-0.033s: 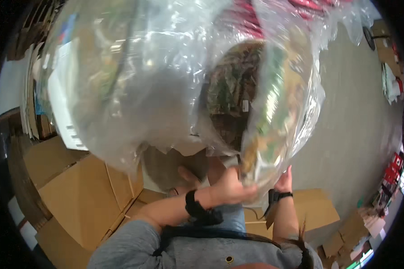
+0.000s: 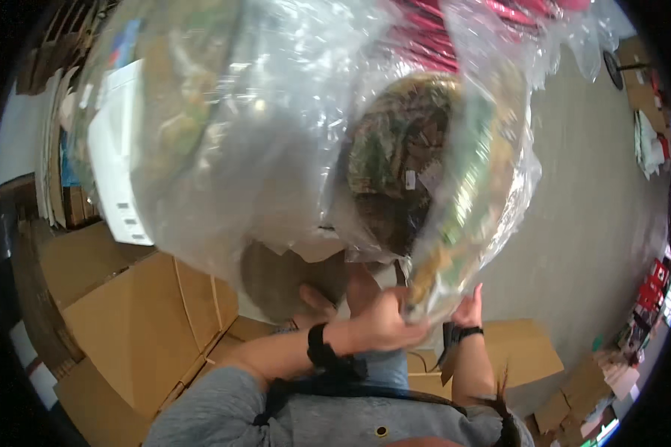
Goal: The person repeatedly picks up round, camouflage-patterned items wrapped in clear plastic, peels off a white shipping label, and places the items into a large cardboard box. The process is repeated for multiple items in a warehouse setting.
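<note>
A large clear plastic bag [image 2: 283, 171] fills the upper middle of the view. Through the film show a rounded camouflage-patterned item [image 2: 399, 141] with a small white tag and a long camouflage roll or edge [image 2: 462, 201] along the right side. My left hand [image 2: 384, 324] is closed on the lower end of this bagged camouflage item, fingers and thumb pinching the plastic. Just right of that end is my right hand [image 2: 468, 309], one digit stretched upward beside the plastic. Its other fingers are partly hidden, and I cannot tell whether it touches the bag.
Open cardboard boxes [image 2: 134, 328] stand at the lower left, and a box flap [image 2: 518, 354] lies at the lower right. Pink-red bagged goods [image 2: 425, 37] sit at the top. A white box [image 2: 115, 156] is at the bag's left. Stacked cartons [image 2: 585, 384] line the right.
The bag and the camouflage items in it have shifted slightly right. The white box at its left shows more fully. My left hand keeps its hold, moving slightly down.
</note>
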Action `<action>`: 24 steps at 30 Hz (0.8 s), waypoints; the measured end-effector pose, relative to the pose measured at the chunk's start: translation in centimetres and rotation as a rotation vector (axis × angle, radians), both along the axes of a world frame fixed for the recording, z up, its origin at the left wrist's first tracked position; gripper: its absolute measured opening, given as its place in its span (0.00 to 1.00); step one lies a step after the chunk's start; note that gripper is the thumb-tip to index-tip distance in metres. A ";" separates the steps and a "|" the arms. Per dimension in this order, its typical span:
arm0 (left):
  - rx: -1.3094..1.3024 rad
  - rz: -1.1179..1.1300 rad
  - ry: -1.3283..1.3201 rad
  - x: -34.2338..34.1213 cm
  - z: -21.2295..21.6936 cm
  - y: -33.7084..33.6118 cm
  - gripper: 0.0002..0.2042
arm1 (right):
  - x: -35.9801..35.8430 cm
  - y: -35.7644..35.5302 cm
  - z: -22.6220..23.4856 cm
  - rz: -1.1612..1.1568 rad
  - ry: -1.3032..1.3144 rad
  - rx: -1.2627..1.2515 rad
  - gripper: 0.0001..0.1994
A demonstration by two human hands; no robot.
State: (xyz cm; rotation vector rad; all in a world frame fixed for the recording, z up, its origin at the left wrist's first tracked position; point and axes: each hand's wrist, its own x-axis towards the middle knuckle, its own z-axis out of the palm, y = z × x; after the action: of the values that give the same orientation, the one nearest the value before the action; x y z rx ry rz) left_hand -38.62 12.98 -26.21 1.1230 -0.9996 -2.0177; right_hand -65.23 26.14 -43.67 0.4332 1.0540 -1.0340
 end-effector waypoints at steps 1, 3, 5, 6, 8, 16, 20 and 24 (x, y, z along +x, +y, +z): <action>-0.186 -0.113 -0.073 0.8 0.9 1.5 0.13 | 1.4 0.9 1.9 0.050 -0.033 -0.012 0.38; -0.248 -0.329 -0.084 3.3 2.2 4.7 0.13 | 2.3 5.3 0.8 0.073 -0.071 0.019 0.41; -0.193 -0.281 0.053 5.6 4.2 7.8 0.13 | 4.5 7.9 2.2 0.097 -0.072 -0.029 0.42; -0.172 -0.260 0.112 7.3 6.0 9.0 0.13 | 6.1 8.7 4.2 0.145 -0.076 -0.062 0.42; -0.236 -0.215 0.045 10.4 8.6 12.0 0.12 | 6.9 10.5 6.1 0.194 -0.092 -0.072 0.43; -0.297 0.183 -0.200 23.5 24.2 30.3 0.16 | 13.0 8.6 22.7 0.374 0.180 -0.541 0.30; -0.566 0.748 -0.155 29.5 31.1 39.9 0.25 | 16.9 4.3 30.3 0.387 0.251 -0.754 0.23; -0.502 1.178 0.166 34.4 32.0 47.3 0.24 | 27.6 3.3 43.2 0.706 0.126 -0.889 0.14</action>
State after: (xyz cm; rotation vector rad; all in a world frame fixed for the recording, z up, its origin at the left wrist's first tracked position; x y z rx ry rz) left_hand -4.25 60.24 5.81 0.8939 -0.4811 -0.8276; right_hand -37.63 29.42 -0.48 -0.6919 0.6669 -0.7798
